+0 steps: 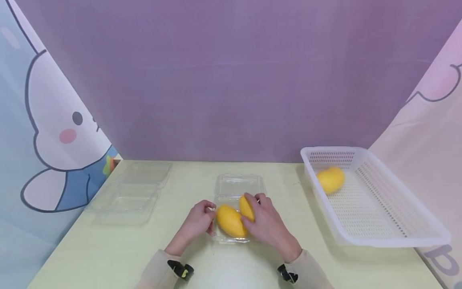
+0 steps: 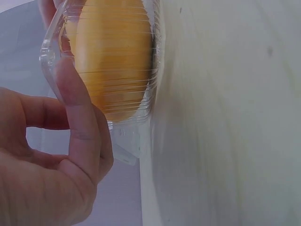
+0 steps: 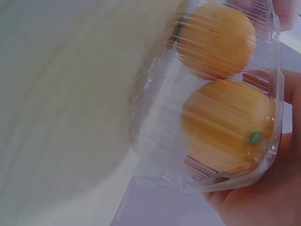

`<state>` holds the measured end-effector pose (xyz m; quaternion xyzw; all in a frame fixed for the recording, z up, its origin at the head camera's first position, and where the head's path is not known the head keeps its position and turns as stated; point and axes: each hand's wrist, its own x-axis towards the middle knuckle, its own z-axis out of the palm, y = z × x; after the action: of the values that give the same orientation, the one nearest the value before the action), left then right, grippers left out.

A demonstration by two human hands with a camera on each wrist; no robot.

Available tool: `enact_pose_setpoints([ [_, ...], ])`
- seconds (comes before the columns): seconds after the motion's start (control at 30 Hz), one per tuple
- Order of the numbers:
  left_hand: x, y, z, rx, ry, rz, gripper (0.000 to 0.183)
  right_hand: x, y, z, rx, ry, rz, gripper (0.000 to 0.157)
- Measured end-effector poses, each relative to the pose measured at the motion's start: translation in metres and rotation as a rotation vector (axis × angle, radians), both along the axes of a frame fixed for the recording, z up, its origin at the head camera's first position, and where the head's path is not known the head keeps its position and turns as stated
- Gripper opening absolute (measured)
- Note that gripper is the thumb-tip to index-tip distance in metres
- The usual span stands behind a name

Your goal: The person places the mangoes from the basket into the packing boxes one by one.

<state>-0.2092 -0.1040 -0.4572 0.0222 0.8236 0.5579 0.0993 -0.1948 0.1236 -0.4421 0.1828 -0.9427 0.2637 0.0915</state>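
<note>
A clear plastic clamshell box (image 1: 225, 240) lies in front of me with its lid (image 1: 240, 185) folded back. One yellow mango (image 1: 230, 220) rests in it. My right hand (image 1: 267, 222) grips a second mango (image 1: 246, 208) from above and the right, thumb on the near side. Through the clear wall in the right wrist view, this held mango (image 3: 225, 127) shows a green stem spot and is tilted beside the other. At the left side, my left hand (image 1: 198, 220) pinches the box's rim, a finger (image 2: 73, 84) lying against its outer wall.
A white perforated basket (image 1: 361, 237) stands at the right with one more mango (image 1: 331, 180) at its left side. More clear clamshell boxes (image 1: 126, 200) lie open at the left. A purple wall (image 1: 234, 80) rises behind the table (image 1: 108, 257).
</note>
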Motion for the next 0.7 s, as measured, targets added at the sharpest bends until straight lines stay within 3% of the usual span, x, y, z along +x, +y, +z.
enact_pose_setpoints([
  [0.23,0.0007,-0.0004,0.0019,0.009,-0.003,0.006,0.032,0.0004,-0.0017,0.0009,0.009,0.038,0.007,0.051],
  [0.5,0.0013,0.0005,0.0033,0.010,0.009,0.005,0.031,0.0011,-0.0011,0.0022,0.061,-0.051,0.038,0.041],
  [0.7,0.0015,0.0014,0.0025,-0.003,0.007,-0.003,0.032,0.0008,0.0028,0.0042,0.018,-0.079,0.002,0.038],
])
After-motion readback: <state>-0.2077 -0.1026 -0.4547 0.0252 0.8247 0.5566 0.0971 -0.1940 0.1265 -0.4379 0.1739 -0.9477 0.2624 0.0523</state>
